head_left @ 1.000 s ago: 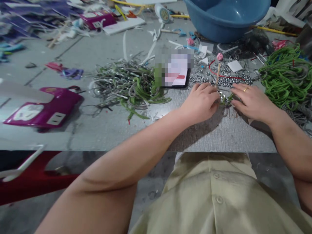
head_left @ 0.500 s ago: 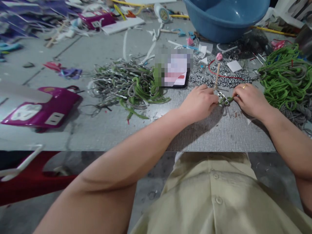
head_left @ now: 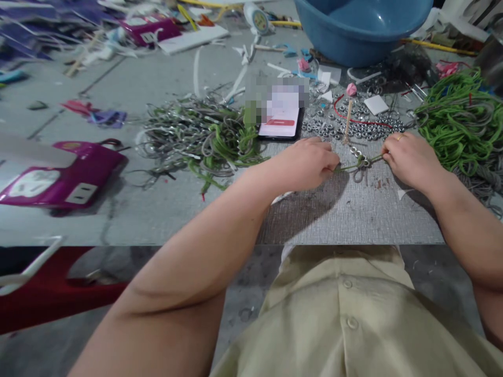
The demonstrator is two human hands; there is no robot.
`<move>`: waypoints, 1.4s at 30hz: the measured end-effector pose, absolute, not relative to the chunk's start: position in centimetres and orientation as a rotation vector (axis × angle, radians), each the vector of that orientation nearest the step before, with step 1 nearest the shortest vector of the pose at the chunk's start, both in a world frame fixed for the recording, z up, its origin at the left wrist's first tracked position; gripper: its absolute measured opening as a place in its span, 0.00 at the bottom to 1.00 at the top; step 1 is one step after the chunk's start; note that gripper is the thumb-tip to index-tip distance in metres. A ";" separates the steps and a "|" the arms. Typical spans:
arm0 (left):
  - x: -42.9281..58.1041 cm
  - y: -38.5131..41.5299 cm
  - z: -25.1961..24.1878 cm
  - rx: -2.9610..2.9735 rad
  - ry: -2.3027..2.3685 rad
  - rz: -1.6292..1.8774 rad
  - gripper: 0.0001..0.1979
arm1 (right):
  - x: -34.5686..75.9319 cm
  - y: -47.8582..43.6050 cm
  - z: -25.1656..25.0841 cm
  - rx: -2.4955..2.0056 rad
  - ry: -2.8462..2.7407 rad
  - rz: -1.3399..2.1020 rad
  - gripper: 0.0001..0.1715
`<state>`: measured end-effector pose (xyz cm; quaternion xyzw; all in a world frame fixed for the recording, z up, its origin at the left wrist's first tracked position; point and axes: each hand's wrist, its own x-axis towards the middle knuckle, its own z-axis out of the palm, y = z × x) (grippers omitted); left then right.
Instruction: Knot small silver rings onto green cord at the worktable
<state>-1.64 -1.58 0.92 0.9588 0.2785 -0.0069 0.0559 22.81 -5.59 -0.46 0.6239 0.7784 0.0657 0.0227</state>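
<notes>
The desk carries the blue basin. A heap of cords and chains lies well left of the basin, a pile of green cords to its right and nearer the person. This side of the basin, left of its middle, the left hand has its fingers closed on a green cord; right of that middle, the right hand pinches the same cord. It stretches between them in front of the basin, touching a short string of metal rings.
</notes>
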 end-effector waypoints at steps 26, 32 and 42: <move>-2.3 -1.6 1.9 2.926 0.810 -0.239 0.10 | 23.5 -5.6 -1.2 2.055 2.372 0.363 0.19; -1.5 -2.2 2.1 2.795 0.984 -0.102 0.13 | 22.8 -5.6 -1.1 1.961 2.711 0.163 0.13; 1.8 -3.8 -0.6 2.763 1.100 0.201 0.14 | 20.7 -7.0 0.2 1.706 2.666 -0.077 0.11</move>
